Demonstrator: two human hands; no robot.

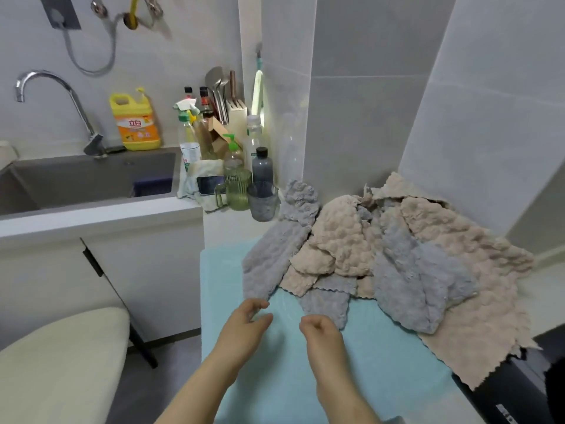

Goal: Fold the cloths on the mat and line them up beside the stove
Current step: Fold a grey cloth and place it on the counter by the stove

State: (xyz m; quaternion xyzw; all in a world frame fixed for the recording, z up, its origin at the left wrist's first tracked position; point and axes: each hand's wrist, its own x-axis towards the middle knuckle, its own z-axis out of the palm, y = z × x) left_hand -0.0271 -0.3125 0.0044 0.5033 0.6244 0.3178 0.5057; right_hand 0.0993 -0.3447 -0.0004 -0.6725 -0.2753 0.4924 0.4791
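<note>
A loose heap of fluffy cloths lies across the far and right side of the light blue mat (360, 368): grey cloths (275, 258) and beige cloths (342, 234) tangled together, with one large beige cloth (477, 325) draping over the black stove (519, 390) at the right. My left hand (244, 325) hovers over the mat's bare part with fingers loosely curled, holding nothing. My right hand (321, 330) is beside it, fingers curled, just short of a grey cloth's near corner (327, 304). Neither hand touches a cloth.
Behind the heap stand a grey cup (263, 201), a green glass jug (237, 189), bottles and a knife block. A sink (91, 182) with a tap lies at the left, a yellow detergent jug (134, 122) behind it. A cream padded seat (55, 362) is at lower left.
</note>
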